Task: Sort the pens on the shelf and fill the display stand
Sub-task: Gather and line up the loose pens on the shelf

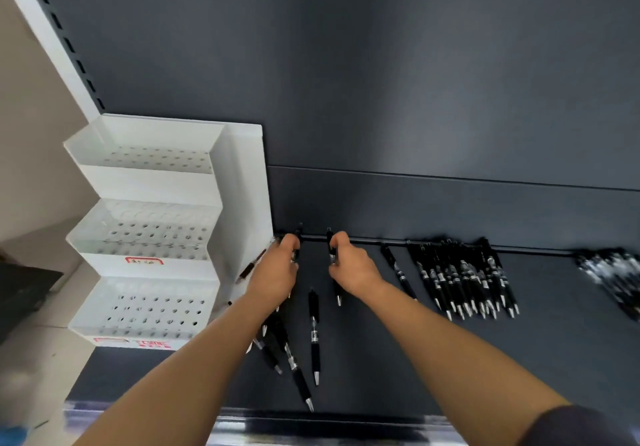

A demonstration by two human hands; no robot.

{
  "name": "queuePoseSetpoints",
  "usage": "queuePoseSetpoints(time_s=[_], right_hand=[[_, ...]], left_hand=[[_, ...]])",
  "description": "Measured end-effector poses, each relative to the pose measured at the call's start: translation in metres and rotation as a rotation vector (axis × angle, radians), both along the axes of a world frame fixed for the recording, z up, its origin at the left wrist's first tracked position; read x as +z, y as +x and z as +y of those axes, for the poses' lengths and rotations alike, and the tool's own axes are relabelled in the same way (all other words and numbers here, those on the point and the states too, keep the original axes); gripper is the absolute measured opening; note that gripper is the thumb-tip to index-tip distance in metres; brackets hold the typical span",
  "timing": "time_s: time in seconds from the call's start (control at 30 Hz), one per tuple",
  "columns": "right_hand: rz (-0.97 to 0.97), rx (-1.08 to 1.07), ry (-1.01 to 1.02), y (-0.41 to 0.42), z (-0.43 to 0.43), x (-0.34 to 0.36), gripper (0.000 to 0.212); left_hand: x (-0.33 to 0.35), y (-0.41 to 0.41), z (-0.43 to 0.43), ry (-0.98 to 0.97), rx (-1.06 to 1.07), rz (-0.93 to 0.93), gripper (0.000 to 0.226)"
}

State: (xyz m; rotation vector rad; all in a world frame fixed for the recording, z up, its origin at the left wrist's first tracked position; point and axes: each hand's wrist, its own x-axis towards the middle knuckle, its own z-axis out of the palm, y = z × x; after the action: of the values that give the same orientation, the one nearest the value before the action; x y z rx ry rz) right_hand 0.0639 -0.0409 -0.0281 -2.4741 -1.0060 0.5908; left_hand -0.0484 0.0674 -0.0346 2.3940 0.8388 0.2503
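Note:
A white three-tier display stand with rows of holes stands at the left end of the dark shelf; its holes hold no pens. My left hand is closed around a black pen close to the stand's right side. My right hand grips another black pen just to the right of it. Loose black pens lie on the shelf below my hands. A neat row of black pens lies to the right, tips toward me.
A further blurred bunch of pens lies at the far right. The shelf's dark back panel rises behind. A white slotted upright runs up the left. The shelf's front rail is near my forearms.

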Motion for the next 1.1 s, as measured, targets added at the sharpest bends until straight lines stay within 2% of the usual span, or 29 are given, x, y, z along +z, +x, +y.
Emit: queuePoseSetpoints(time_s=[0.1, 0.33, 0.5, 0.67, 0.9, 1.1], right_hand=[[-0.062, -0.051, -0.034, 0.014, -0.023, 0.005, 0.032], [-0.131, -0.249, -0.093, 0.061, -0.084, 0.016, 0.036], [-0.175, -0.333, -0.15, 0.098, -0.131, 0.013, 0.038], [-0.234, -0.388, -0.117, 0.13, -0.159, 0.01, 0.035], [-0.228, -0.348, -0.155, 0.157, -0.187, 0.005, 0.019], [-0.171, -0.248, -0.199, 0.169, -0.192, 0.0, 0.01]], left_hand=[[0.0, 0.019, -0.017, -0.009, -0.086, 0.006, 0.012], [0.001, 0.074, -0.059, -0.082, -0.224, 0.039, 0.016], [-0.008, 0.107, -0.1, -0.15, -0.21, 0.106, 0.023], [-0.015, 0.134, -0.129, -0.159, -0.172, 0.113, 0.025], [-0.02, 0.163, -0.16, -0.069, -0.01, 0.287, 0.026], [-0.025, 0.175, -0.176, -0.125, -0.064, 0.193, 0.036]])
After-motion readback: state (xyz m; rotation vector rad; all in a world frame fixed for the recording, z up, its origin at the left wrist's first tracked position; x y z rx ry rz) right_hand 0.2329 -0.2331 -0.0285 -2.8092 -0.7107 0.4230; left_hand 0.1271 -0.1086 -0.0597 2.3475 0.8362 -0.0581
